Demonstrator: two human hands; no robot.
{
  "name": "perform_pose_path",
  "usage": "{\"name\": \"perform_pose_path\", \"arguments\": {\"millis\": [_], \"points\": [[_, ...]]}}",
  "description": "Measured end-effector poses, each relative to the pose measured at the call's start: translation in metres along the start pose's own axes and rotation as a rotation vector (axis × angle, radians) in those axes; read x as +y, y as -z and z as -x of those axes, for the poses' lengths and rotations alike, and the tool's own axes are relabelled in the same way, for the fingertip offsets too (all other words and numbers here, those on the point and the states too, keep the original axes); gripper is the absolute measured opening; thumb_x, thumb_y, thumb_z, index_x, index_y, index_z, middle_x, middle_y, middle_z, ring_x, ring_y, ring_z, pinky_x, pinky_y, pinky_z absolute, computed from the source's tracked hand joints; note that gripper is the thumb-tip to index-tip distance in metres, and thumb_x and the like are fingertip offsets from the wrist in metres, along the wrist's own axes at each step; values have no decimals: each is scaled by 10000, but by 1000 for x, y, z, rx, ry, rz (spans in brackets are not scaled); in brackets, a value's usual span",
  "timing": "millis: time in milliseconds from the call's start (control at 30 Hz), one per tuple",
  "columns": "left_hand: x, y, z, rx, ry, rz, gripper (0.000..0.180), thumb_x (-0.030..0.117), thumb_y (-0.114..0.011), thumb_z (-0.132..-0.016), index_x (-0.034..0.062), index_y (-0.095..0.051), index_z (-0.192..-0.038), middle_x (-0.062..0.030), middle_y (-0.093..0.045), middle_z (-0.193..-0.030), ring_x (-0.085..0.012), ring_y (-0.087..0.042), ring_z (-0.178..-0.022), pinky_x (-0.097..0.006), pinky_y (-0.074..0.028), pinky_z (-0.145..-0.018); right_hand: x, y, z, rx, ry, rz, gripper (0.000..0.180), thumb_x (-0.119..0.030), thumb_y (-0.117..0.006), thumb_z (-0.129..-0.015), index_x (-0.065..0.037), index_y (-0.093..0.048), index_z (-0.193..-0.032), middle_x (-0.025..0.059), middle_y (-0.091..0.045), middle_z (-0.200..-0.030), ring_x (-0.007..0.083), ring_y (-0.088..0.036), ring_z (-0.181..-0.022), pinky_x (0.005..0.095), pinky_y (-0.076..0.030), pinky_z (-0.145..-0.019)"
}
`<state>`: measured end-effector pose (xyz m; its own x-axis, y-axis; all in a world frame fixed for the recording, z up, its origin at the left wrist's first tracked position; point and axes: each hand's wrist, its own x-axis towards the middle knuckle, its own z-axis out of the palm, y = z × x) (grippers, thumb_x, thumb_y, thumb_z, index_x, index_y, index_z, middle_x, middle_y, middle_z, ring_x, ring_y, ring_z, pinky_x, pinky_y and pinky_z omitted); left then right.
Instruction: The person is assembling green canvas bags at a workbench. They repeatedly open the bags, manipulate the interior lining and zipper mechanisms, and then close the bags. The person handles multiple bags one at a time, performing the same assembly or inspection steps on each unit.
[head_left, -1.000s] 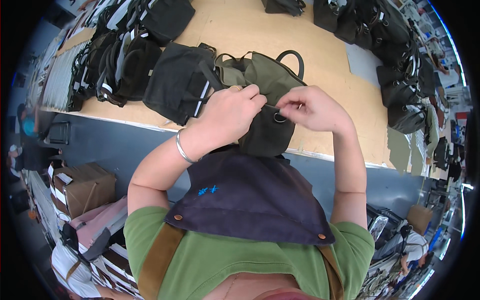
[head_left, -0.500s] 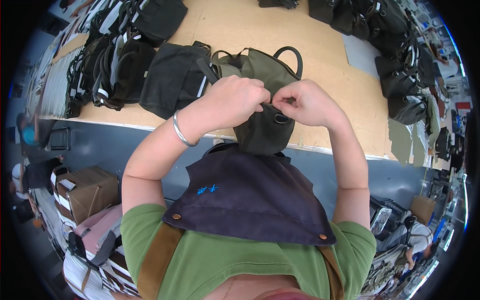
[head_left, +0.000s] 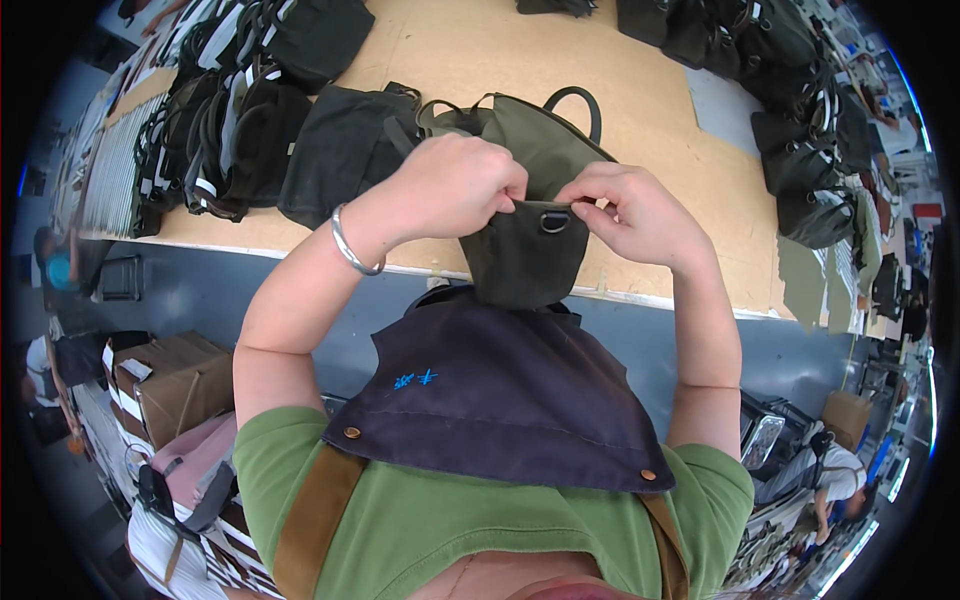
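An olive-green fabric bag [head_left: 550, 145] lies at the table's near edge, its dark end panel [head_left: 525, 265] hanging toward me over the edge. A metal D-ring [head_left: 554, 221] sits near the top of that panel. My left hand [head_left: 465, 180] is closed, pinching the panel's upper edge at its left corner. At the right corner my right hand [head_left: 630, 210] grips the same edge between thumb and fingers. The edge runs fairly straight between the two hands. A dark handle [head_left: 578, 100] arches up behind the bag.
A flat black bag [head_left: 340, 150] lies just left of the olive one. Stacks of dark bags [head_left: 270, 120] fill the table's left side. More dark bags [head_left: 800, 150] line the right. A brown box [head_left: 175, 385] stands lower left; a person in white [head_left: 835, 470] is at lower right.
My hands have moved apart along the panel's upper edge, left hand leftward and right hand rightward. The D-ring shows more fully now, and the edge between my hands is straighter.
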<state>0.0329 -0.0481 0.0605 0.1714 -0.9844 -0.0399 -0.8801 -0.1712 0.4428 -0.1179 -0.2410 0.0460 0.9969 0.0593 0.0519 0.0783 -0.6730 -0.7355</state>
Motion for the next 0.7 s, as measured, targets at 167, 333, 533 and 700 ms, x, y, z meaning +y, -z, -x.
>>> {"name": "perform_pose_path", "arguments": {"millis": [167,333,533,700], "points": [[7,-7,11,91,-25,-15,124,103,-666,-803,52,-670,-916,-107,-636,-808,-303,-635,-789,-409,-501,-685,-18,-3,-8,-130,-40,-25,179,-36,-616,-806,-16,-685,-970,131,-615,-830,264,-626,-748,346,-501,-652],[0,-18,16,140,-65,219,148,143,-655,-861,31,-697,-949,-114,-613,-763,-301,-602,-717,-393,-479,-656,-11,-3,-6,-108,-40,-138,155,-21,-644,-813,-6,-681,-963,120,-613,-835,254,-618,-724,346,-492,-635],[-1,-18,25,161,-43,320,147,129,-667,-862,27,-711,-960,-112,-592,-717,-270,-578,-661,-378,-462,-623,-17,0,-14,-178,-72,-85,121,-34,-671,-825,-5,-683,-942,108,-611,-825,236,-614,-715,332,-494,-638],[-3,-26,28,153,-26,431,141,121,-647,-899,16,-715,-965,-91,-587,-709,-200,-598,-613,-335,-471,-576,-19,-2,-11,-202,-111,-124,100,-63,-676,-846,-11,-690,-930,92,-600,-794,206,-599,-688,315,-485,-633]]}}
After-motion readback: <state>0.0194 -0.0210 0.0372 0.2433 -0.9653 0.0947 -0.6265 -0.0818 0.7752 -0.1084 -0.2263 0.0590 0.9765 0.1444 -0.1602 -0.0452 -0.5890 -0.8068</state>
